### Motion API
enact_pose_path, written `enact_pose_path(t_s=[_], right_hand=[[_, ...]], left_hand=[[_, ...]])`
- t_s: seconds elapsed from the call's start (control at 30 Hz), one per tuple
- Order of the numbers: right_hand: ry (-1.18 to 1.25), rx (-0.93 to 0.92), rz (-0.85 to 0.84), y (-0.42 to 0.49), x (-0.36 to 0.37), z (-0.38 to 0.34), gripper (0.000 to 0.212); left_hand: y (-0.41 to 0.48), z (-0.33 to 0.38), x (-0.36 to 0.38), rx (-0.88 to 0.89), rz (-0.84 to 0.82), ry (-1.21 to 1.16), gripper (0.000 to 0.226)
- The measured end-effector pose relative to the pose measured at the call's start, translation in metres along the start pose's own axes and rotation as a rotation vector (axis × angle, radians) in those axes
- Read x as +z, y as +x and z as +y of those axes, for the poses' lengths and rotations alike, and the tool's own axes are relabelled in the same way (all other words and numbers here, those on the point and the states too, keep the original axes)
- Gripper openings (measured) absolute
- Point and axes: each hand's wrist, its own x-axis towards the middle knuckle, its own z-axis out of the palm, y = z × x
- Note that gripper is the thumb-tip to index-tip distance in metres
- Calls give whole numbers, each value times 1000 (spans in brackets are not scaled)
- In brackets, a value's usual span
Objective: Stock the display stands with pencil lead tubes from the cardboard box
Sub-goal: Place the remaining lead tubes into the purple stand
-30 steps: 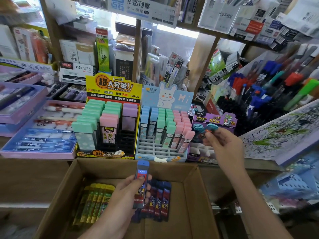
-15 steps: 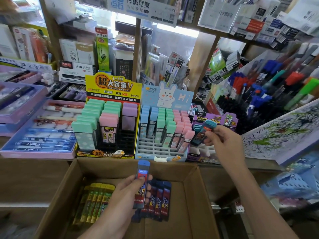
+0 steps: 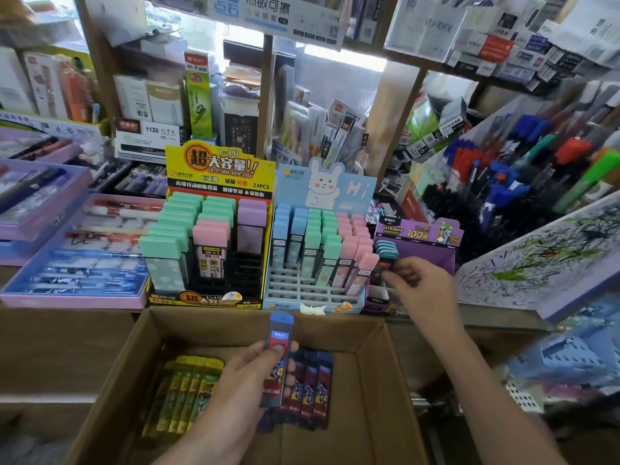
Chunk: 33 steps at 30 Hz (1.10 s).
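Step in hand: seating a tube. The right hand (image 3: 423, 287) pinches a lead tube (image 3: 381, 268) at the purple display stand (image 3: 419, 233), just below the teal-capped tubes (image 3: 385, 249). The left hand (image 3: 245, 375) grips a blue-capped tube (image 3: 279, 357) above the cardboard box (image 3: 379, 380). The next move probably calls for a straight push into the slot, then release.

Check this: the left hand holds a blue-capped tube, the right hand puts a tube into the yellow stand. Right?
No. In the head view the right hand puts its tube into the purple stand; the left hand does hold a blue-capped tube.
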Motion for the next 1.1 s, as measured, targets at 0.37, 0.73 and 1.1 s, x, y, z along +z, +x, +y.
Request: enact_pose_path(t_s=[0.37, 0.73, 1.1], right_hand=[[108, -15, 162, -31, -9, -17, 14], [449, 209, -377, -102, 39, -57, 6], [697, 275, -365, -94, 18, -48, 5]], left_hand=[[-3, -2, -1, 35, -19, 68, 15], [-11, -1, 4, 117, -152, 267, 12], [-8, -2, 4, 131, -138, 284, 17]])
